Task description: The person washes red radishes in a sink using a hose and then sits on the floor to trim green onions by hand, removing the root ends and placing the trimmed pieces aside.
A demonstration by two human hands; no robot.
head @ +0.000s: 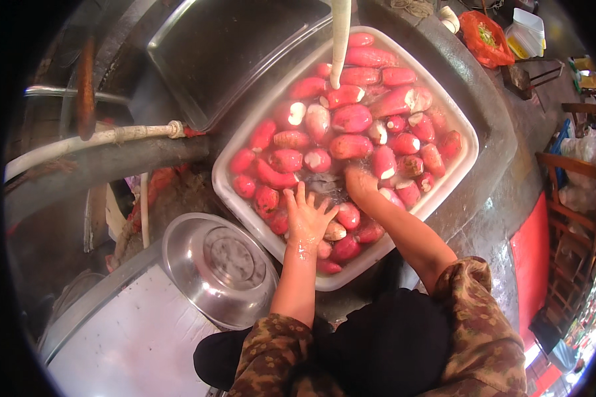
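A large white plastic tub holds water crowded with red-skinned radishes, several with white cut ends. My left hand is over the near left part of the tub, fingers spread, with nothing in it; radishes lie on both sides of it. My right hand reaches into the water near the middle, beside a radish with a cut end. Its fingers are under the surface, so what they touch is hidden. A pale hose hangs down into the tub's far part.
Left of the tub, a steel basin overlaps a white board. A dark metal-rimmed sink or tray lies beyond. A white pipe runs at the left. A red plastic bag and clear plastic containers are at the far right.
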